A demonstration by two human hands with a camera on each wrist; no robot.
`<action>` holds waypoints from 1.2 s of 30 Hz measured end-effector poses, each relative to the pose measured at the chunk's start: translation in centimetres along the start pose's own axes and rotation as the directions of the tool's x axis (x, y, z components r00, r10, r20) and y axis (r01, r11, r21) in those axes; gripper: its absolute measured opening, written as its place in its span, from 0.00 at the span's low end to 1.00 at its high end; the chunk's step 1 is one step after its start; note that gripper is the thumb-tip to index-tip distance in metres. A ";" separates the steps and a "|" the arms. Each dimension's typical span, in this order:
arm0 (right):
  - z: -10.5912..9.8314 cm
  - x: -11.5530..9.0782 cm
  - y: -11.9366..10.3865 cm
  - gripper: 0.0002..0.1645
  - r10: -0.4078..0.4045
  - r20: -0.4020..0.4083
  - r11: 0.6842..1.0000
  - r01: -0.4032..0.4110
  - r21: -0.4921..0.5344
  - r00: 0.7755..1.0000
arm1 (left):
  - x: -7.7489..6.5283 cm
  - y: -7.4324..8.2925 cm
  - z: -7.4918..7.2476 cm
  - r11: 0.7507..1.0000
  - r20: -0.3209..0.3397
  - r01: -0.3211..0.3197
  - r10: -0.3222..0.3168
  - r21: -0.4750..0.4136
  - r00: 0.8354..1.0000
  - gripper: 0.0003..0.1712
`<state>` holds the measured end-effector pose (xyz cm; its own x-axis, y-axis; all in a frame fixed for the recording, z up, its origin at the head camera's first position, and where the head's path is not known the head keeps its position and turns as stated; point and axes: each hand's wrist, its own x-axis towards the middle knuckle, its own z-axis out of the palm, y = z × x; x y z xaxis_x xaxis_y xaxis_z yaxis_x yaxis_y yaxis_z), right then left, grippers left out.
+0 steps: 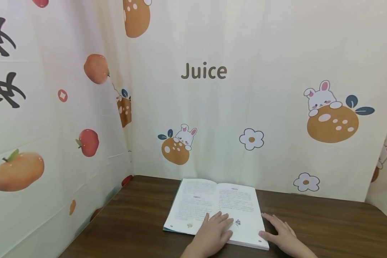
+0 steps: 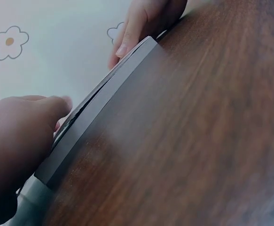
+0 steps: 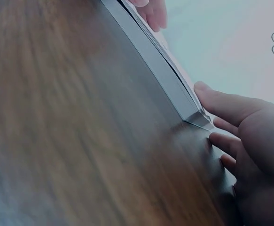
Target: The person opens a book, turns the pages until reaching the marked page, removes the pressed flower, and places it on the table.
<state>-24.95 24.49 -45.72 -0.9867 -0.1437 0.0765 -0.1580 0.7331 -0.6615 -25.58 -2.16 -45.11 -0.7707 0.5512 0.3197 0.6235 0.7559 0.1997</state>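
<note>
A thick book (image 1: 216,206) lies spread open on the dark wooden table, with printed text and small plant drawings on its pages. My left hand (image 1: 212,233) rests on the lower part near the middle fold, its fingers spread loosely over the paper. At the lower right corner, my right hand (image 1: 283,234) has its thumb at the page edge and its other fingers extended along the book's right side. The right wrist view shows that thumb (image 3: 221,101) against the upper edge of the page block, the fingers lower down beside it. Both hands look relaxed.
The brown table (image 1: 132,222) extends to both sides of the book. Behind it hangs a pale curtain (image 1: 219,107) printed with rabbits, oranges, flowers and the word "Juice". Another curtain (image 1: 51,125) with fruit prints runs along the left side.
</note>
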 end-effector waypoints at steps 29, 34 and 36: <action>0.3 -0.2 -0.5 0.41 -0.043 -0.108 0.997 0.035 -0.072 0.993 | 0.1 0.3 -0.2 0.998 0.032 0.034 -0.032 -0.046 0.999 0.26; 0.1 -0.1 -0.8 0.38 0.045 -0.050 0.999 -0.044 0.010 0.998 | 0.0 0.4 0.0 0.998 0.014 0.038 -0.038 -0.043 0.999 0.17; -0.1 -0.2 -0.9 0.38 0.065 -0.037 0.997 -0.063 0.053 0.997 | 0.0 0.4 0.0 0.998 0.004 0.037 -0.037 -0.040 0.999 0.16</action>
<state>-24.61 23.87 -45.06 -0.9957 -0.0709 0.0603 -0.0928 0.7044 -0.7037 -25.34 -1.90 -45.06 -0.7939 0.5243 0.3079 0.5991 0.7610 0.2488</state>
